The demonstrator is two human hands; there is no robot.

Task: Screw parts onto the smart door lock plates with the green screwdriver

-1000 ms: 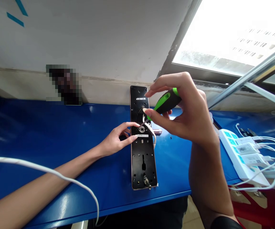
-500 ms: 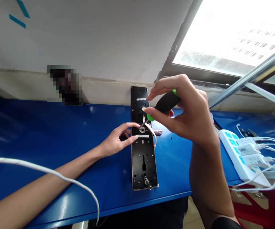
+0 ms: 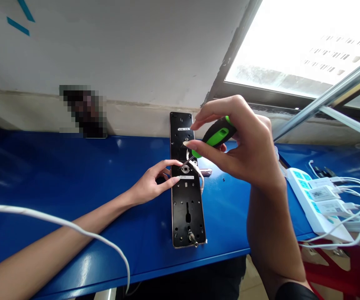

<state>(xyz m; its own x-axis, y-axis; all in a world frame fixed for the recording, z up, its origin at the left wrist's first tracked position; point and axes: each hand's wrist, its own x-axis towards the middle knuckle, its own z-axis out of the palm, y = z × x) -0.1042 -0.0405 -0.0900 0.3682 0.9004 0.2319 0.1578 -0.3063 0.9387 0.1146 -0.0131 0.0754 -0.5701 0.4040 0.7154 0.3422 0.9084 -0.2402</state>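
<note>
A long black door-lock back plate [image 3: 187, 216] with a rose-gold edge lies on the table, with a threaded spindle [image 3: 193, 238] at its lower end. My left hand [image 3: 153, 181] rests its fingertips on the plate's left side, steadying it beside a round central hole. My right hand [image 3: 239, 143] is shut on a black-and-green screwdriver [image 3: 218, 136], whose tip meets the plate's upper part and is hidden behind my fingers. A white cable [image 3: 201, 177] loops out of the plate at its right edge.
The plate stands on a blue table [image 3: 73, 166] against a concrete wall. To the right lies a white power strip [image 3: 311, 204] with several plugged-in chargers and white cables. A white cable [image 3: 58, 221] crosses my left forearm. A metal rail [image 3: 326, 100] runs before the window.
My right hand has rolled the screwdriver, turning its green handle panel back into view. The left hand and plate stay in place, with only a slight camera shift.
</note>
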